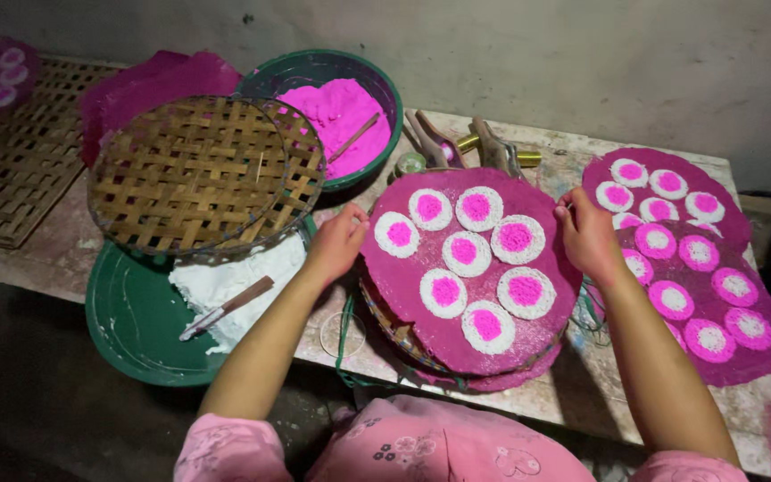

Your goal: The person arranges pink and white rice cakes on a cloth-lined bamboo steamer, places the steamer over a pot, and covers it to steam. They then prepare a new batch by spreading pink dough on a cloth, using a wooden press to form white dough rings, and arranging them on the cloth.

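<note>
Centrally, a round pink-stained woven tray (470, 268) on the pale, stained table (765, 419), topmost of a short stack, gripped at both rims. Left hand (339, 243) at nine o'clock of it, fingers curled over the edge; right hand (587, 236) at three o'clock, likewise closed on the rim. Eight small round white cakes with pink centres (466, 254) spread across the tray, apart from one another. At three o'clock, touching the table, further pink trays (698, 268) with similar cakes. At ten o'clock, a round bare bamboo lattice tray (198, 174), propped over a green basin of white dough (136, 321), a small wooden-handled tool (225, 308) lying in the dough. At eleven o'clock, a second green basin heaped with bright pink powder (336, 112). At twelve o'clock, wooden-handled stamps (457, 143) by the wall. Pink patterned sleeves (403, 446) at six o'clock.
</note>
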{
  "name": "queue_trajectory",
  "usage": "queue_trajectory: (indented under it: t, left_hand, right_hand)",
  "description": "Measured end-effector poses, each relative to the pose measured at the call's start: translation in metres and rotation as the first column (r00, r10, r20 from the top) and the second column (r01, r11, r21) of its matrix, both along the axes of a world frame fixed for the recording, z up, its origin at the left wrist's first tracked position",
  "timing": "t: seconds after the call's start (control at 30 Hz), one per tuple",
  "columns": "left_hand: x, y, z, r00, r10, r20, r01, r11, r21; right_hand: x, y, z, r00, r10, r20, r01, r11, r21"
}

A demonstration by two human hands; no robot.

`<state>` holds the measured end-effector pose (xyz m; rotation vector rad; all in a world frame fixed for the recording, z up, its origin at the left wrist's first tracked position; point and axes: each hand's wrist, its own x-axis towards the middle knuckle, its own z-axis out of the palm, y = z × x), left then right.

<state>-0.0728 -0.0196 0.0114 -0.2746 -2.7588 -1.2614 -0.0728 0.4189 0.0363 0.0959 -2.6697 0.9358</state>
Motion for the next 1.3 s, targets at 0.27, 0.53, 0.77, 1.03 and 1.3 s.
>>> queue_trajectory:
  t: [0.27, 0.53, 0.77, 1.03, 1.3]
  left_hand:
    - [-0.008, -0.038, 0.003, 0.986, -0.032, -0.163, 0.019, 0.997, -0.081]
    - [-0.006, -0.120, 0.018, 0.995, 0.029, -0.091, 0.004, 0.942, 0.335]
    - [0.013, -0.174, 0.030, 0.996, -0.077, 0.044, 0.048, 0.886, 0.461]
    - [0.013, -0.218, 0.029, 0.998, -0.021, 0.053, -0.006, 0.892, 0.452]
    - [0.012, -0.226, 0.025, 0.997, 0.004, 0.076, -0.037, 0.898, 0.438]
  right_hand:
    - [-0.022, -0.034, -0.002, 0.994, -0.111, 0.005, 0.107, 0.972, 0.208]
    - [-0.119, -0.195, 0.044, 0.979, 0.204, -0.007, -0.202, 0.974, 0.102]
    - [-0.291, -0.349, 0.003, 0.896, 0.169, 0.411, -0.376, 0.780, 0.499]
    - [-0.340, -0.409, -0.015, 0.639, 0.178, 0.748, -0.475, 0.857, 0.202]
    - [-0.340, -0.393, -0.016, 0.543, 0.199, 0.816, -0.489, 0.865, 0.114]
